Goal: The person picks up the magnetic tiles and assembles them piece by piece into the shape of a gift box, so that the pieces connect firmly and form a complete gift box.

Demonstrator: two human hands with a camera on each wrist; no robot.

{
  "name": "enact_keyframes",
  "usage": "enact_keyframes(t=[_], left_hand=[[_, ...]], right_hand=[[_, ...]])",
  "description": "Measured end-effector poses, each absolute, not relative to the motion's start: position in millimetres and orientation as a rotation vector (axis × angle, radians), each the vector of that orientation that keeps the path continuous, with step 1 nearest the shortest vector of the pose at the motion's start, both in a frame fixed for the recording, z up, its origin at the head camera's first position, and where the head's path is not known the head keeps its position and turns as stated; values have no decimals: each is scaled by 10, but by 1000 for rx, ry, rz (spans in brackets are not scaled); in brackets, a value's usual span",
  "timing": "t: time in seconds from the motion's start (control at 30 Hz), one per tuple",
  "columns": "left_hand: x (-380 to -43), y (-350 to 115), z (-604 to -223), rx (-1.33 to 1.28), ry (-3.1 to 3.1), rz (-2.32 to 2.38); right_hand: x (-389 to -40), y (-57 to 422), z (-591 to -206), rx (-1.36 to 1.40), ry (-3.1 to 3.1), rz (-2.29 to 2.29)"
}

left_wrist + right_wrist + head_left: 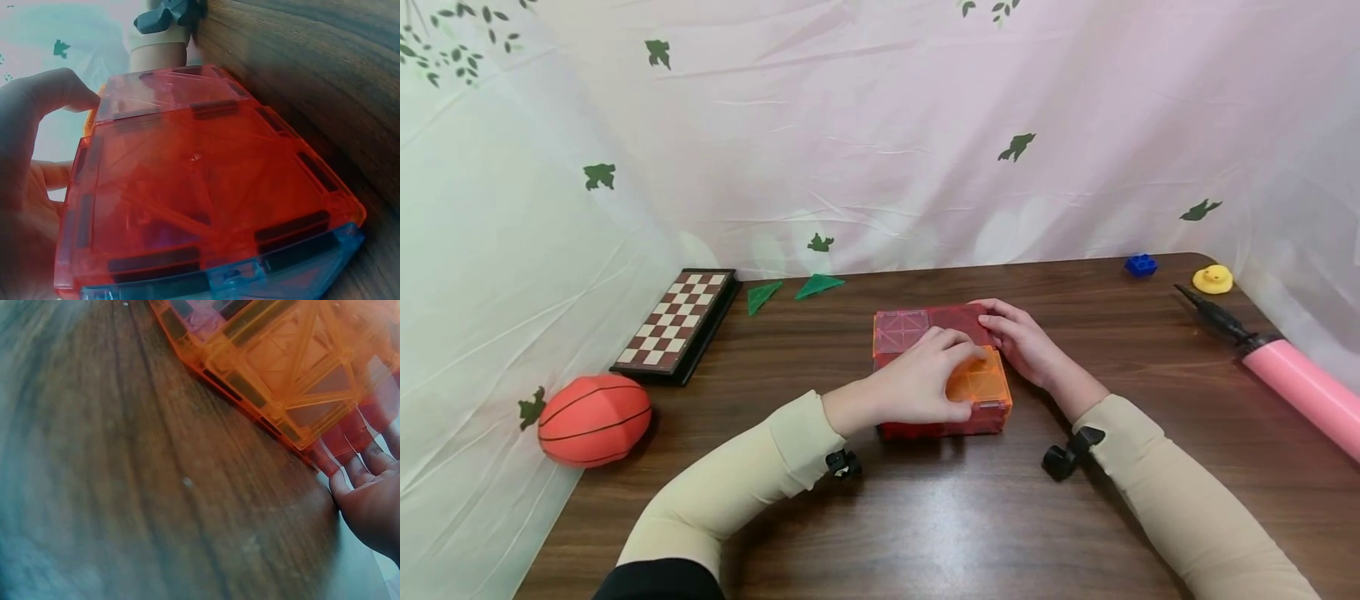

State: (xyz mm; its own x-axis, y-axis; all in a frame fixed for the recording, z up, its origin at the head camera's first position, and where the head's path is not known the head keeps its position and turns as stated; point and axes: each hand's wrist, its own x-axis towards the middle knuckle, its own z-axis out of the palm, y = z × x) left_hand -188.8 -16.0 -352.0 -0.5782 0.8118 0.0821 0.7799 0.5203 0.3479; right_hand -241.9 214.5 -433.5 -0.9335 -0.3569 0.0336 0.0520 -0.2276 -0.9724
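Observation:
A box of see-through magnetic tiles [901, 332], red and orange, sits mid-table. My left hand [925, 379] arches over its near right part, thumb at the front edge and curved fingers on an orange tile [985, 385]. In the left wrist view, a large red tile [194, 162] forms one face, bordered by a blue tile [294, 265]. My right hand [1026, 343] holds the far right corner, thumb near the top and fingers behind. From the right wrist, an orange tile wall [300, 356] partly covers those fingers, which show through.
Two green triangular tiles [820, 286] lie at the back, beside a chessboard [673, 321]. A red ball [595, 421] is at the left edge. On the right are a blue brick [1141, 265], a yellow duck [1213, 279] and a pink hand pump [1303, 383]. White curtains surround the table.

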Motion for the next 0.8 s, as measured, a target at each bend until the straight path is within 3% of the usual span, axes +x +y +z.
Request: enact_keyframes(t=[0.5, 0.8], left_hand=[[-2024, -352, -3478, 1373, 2631, 740], [-2419, -911, -3660, 744, 2733, 1317]], right_hand=[[-2426, 2126, -4337, -342, 1781, -2212], [-2195, 2165, -4268, -252, 1875, -2111]])
